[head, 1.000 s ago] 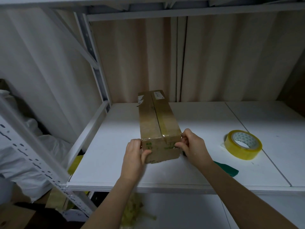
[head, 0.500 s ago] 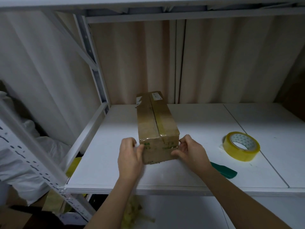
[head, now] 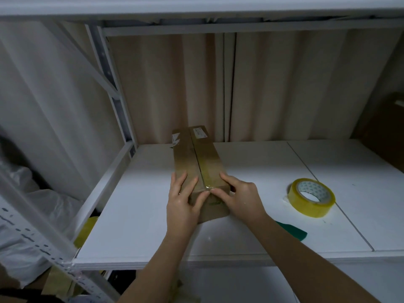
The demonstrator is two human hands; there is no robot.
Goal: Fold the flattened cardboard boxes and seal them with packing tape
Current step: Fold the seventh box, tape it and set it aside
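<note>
White shelf [head: 140,215]: I see the cardboard box [head: 197,158] lying on it, long axis running away from me toward the back wall. My left hand [head: 182,204] presses flat-fingered on its near top; my right hand [head: 240,199] presses likewise, thumbs meeting on the tape strip [head: 206,173] along the seam. The tape roll [head: 311,200] lies well apart, nearer my right hand.

Near end of box [head: 197,162] partly covered by left hand [head: 182,201] and right hand [head: 241,199]. Green object [head: 294,231] mostly hidden behind right forearm, kind unclear. Label print on box too small to read. Brown shape [head: 384,130] cut by right edge.
</note>
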